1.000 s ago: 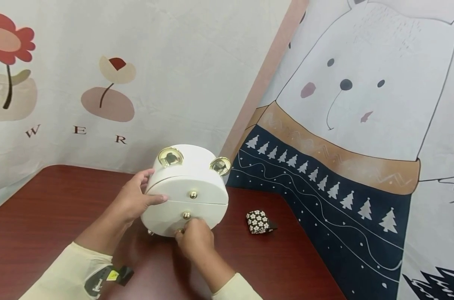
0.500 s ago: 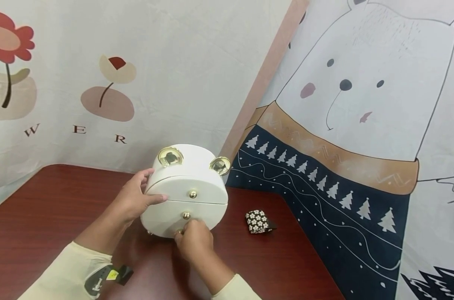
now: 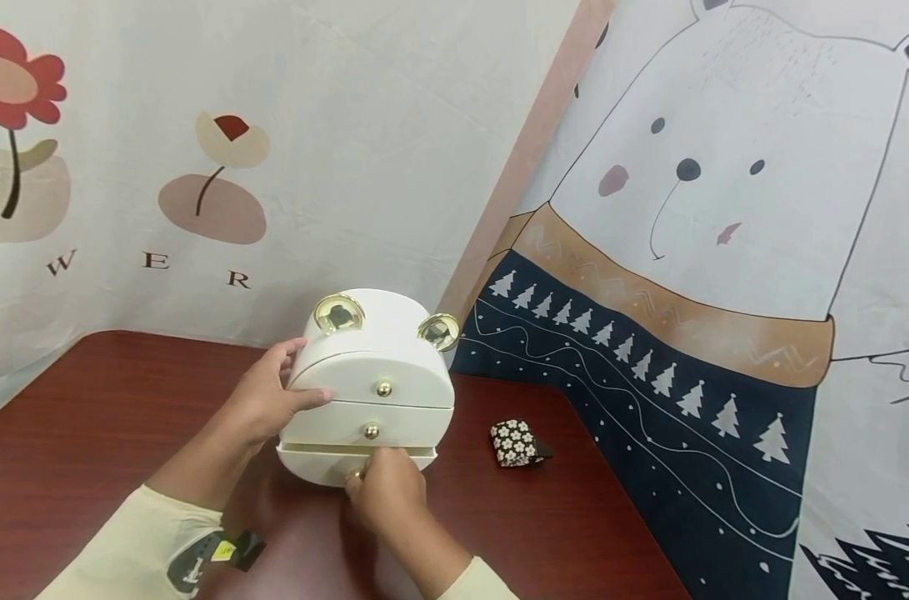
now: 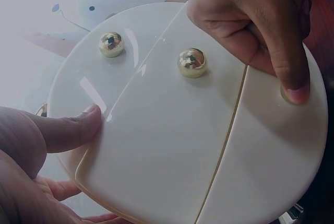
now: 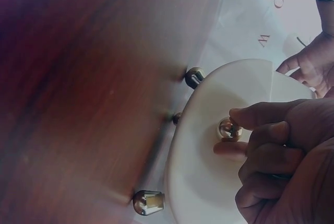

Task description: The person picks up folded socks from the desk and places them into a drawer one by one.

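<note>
A round white jewelry box [image 3: 417,379] with three drawers and small gold knobs stands on the table. My left hand [image 3: 262,400] holds its left side, thumb on the front face and fingers behind around the curved wall. My right hand [image 3: 390,492] pinches the gold knob [image 5: 229,129] of the bottom drawer [image 3: 315,467] between thumb and forefinger. That drawer sticks out a little, with a narrow gap along its top edge. The middle drawer [image 4: 167,125] and the top drawer [image 4: 91,78] sit closed. What lies inside the bottom drawer is hidden.
Two gold bell-like discs, a left disc [image 3: 339,315] and a right disc [image 3: 439,332], top the box. Gold feet, including a near foot [image 5: 147,203], carry it. A black-and-white flowered pouch [image 3: 516,443] lies right on the reddish-brown table [image 3: 162,392]. Printed cloth [image 3: 394,167] hangs behind.
The bottom drawer has slid slightly out toward me with my right hand on its knob, and a gap shows above it. My left hand stays in place on the box.
</note>
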`<move>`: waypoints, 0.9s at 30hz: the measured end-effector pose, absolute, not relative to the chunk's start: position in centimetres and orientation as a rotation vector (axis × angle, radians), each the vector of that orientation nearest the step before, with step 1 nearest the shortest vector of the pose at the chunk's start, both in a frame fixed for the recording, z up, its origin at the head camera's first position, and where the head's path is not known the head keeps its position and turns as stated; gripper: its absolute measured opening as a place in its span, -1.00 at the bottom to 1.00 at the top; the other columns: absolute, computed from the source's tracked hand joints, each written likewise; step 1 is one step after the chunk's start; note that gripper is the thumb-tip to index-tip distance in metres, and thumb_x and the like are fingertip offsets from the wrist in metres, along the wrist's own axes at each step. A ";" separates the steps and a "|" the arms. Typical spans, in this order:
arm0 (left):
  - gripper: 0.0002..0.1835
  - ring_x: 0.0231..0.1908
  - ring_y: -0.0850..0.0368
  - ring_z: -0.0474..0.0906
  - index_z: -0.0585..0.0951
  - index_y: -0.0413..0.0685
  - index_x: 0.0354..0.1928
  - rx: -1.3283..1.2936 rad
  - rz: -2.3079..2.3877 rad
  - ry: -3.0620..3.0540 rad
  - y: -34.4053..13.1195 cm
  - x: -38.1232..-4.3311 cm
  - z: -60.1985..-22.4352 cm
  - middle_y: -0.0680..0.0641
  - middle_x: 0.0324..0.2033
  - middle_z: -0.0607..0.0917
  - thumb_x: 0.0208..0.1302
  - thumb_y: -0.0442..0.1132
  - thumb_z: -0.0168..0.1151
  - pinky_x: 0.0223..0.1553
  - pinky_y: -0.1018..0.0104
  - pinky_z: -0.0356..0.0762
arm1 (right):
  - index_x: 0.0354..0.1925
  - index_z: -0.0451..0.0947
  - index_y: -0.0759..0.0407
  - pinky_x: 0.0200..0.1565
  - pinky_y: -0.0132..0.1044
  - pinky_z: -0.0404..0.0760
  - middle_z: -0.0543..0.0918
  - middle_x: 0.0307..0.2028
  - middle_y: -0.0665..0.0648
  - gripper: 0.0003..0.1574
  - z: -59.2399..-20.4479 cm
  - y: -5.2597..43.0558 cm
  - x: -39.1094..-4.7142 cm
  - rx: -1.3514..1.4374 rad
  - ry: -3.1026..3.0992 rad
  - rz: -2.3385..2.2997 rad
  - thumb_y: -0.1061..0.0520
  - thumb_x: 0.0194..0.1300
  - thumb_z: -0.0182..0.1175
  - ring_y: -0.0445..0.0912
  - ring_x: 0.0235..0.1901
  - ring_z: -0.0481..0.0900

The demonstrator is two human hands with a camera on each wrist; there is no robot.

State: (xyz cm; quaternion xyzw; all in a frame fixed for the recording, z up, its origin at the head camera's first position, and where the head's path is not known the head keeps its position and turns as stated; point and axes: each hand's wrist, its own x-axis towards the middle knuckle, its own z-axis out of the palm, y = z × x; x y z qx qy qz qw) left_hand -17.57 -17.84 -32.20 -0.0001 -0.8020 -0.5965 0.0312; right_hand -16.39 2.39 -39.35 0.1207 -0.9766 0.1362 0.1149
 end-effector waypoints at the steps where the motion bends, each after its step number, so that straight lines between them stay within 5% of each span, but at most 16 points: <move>1: 0.11 0.57 -0.55 0.20 -0.11 -0.28 0.75 -0.001 -1.838 -2.471 -17.9 -17.6 -32.2 -0.57 0.61 0.14 0.44 -0.32 0.45 0.46 -0.46 0.41 | -0.89 0.31 -0.04 -0.57 -0.19 0.47 0.60 -0.71 -0.04 -0.26 -39.3 2.5 -16.3 0.359 -2.861 0.399 -0.04 0.17 0.56 -0.17 -0.63 0.52; 8: 0.11 0.56 -0.54 0.22 -0.13 -0.30 0.75 0.004 -1.841 -2.469 -17.9 -17.7 -32.1 -0.57 0.61 0.15 0.44 -0.34 0.45 0.46 -0.45 0.41 | -0.92 0.29 -0.01 -0.58 -0.23 0.41 0.48 -0.81 -0.10 -0.22 -39.0 2.8 -15.3 0.374 -2.877 0.425 -0.02 0.20 0.56 -0.20 -0.68 0.41; 27: 0.12 0.52 -0.56 0.29 -0.13 -0.29 0.75 -0.006 -1.832 -2.478 -17.8 -17.5 -32.2 -0.57 0.59 0.19 0.44 -0.32 0.46 0.37 -0.44 0.52 | -0.94 0.32 -0.04 -0.57 -0.21 0.45 0.61 -0.72 -0.02 -0.29 -38.7 3.8 -13.0 0.439 -2.850 0.289 -0.04 0.10 0.51 -0.13 -0.64 0.50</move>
